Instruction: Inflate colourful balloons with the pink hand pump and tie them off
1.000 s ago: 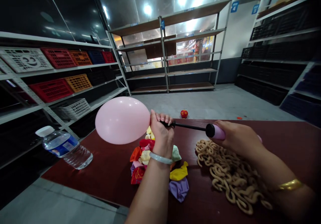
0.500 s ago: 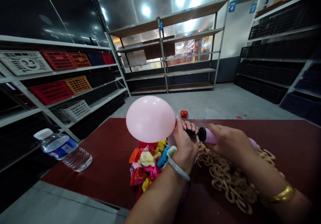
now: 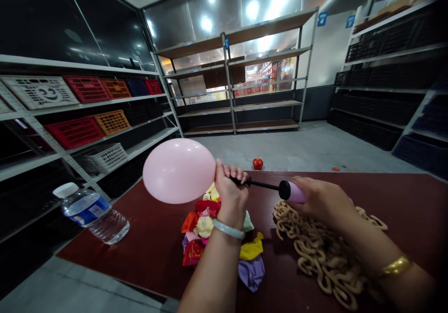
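Observation:
A pink inflated balloon (image 3: 179, 170) points leftward from my left hand (image 3: 231, 187), which is closed around its neck and the black end of a hand pump (image 3: 297, 192). My right hand (image 3: 317, 198) grips the pump's purple barrel. Between the two hands a thin black rod shows, drawn well out of the barrel. Under my left wrist lies a heap of limp, colourful balloons (image 3: 205, 227), partly hidden by the forearm. Below my right hand is a pile of tan, curled, rope-like loops (image 3: 320, 252), whose kind I cannot make out.
A water bottle (image 3: 94, 212) with a white cap stands on the left of the dark red table (image 3: 150, 252). Beyond the far edge a small red ball (image 3: 257, 163) rests on the floor. Shelves with crates (image 3: 87, 88) line the left, and a metal rack (image 3: 231, 84) stands behind.
My left hand and the balloon have moved left, away from my right hand. The pump's rod now shows between them, and more limp balloons are uncovered.

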{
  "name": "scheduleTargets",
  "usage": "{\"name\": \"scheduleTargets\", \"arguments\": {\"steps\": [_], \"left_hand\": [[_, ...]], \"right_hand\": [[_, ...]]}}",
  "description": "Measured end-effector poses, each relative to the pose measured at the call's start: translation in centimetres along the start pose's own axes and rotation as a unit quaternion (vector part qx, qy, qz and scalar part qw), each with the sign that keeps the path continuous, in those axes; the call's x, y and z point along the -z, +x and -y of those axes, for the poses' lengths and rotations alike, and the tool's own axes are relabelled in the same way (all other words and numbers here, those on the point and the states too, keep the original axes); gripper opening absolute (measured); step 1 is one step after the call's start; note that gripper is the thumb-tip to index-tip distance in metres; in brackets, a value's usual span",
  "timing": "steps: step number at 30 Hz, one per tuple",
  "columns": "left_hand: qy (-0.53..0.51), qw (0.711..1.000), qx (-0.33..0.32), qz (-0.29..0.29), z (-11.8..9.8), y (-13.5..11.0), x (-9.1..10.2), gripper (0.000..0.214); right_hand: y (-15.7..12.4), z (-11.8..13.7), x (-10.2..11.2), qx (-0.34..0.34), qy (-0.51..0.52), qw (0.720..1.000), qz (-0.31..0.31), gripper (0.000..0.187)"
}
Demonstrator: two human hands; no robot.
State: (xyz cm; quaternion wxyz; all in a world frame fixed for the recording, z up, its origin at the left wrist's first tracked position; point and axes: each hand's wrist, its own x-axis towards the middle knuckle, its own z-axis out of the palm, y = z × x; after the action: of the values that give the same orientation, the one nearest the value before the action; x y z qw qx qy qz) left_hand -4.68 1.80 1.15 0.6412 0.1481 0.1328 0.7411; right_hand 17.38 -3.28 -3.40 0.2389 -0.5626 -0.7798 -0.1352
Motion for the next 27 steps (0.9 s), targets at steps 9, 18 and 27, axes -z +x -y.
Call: {"name": "scheduleTargets", "arguments": {"steps": [9,18,27], "left_hand": [[-0.044,0.999,-0.027,-0.012,-0.7,0.7,0.4,0.048],[-0.032,0.998,0.045,0.024,5.0,-2.1,0.3,0.045],[-0.016,0.997,0.061,0.034,6.9,-3.0,0.6,0.043]], "right_hand": [[-0.3,-2.0,0.9,-0.015,-0.039,0.999,0.017,0.042],[-0.2,0.4,0.7,-0.009,-0.046,0.998,0.032,0.031],[-0.2,1.7,0.4,-0.002,-0.032,0.999,0.035,0.033]]}}
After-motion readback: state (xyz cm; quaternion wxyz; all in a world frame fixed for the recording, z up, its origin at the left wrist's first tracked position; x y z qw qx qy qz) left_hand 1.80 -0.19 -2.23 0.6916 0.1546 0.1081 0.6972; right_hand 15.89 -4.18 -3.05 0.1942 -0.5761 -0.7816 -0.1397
